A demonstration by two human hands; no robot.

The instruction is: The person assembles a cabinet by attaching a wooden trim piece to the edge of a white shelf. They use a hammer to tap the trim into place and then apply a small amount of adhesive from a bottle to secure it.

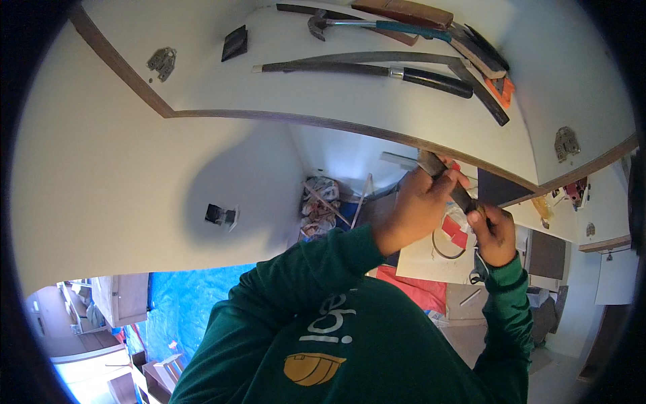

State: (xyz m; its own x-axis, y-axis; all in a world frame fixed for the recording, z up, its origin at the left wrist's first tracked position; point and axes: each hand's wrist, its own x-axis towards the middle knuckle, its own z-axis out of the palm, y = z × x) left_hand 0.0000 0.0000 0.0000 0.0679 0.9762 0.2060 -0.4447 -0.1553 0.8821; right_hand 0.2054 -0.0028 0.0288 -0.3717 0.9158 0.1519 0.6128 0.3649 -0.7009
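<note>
My left hand point(424, 209) and my right hand point(494, 232) are both closed on a flat, dark, file-like bar point(460, 196). The bar slants down to the right, its upper end against or very close to the brown front edge of a white shelf point(323, 122). I cannot tell whether it touches. The left fingers grip near the upper end, the right ones pinch the lower end. Above, on the shelf, lie a long file with a black handle point(431, 81), a bent flat metal strip point(397, 57) and a claw hammer point(383, 26).
A wooden block point(407, 12) and more tools crowd the shelf's right end. Metal hinge plates point(161, 64) are fixed to the cabinet's side walls. At left, a white panel carries a hinge point(222, 215). Blue sheeting point(188, 296) and a red cloth point(417, 289) lie below.
</note>
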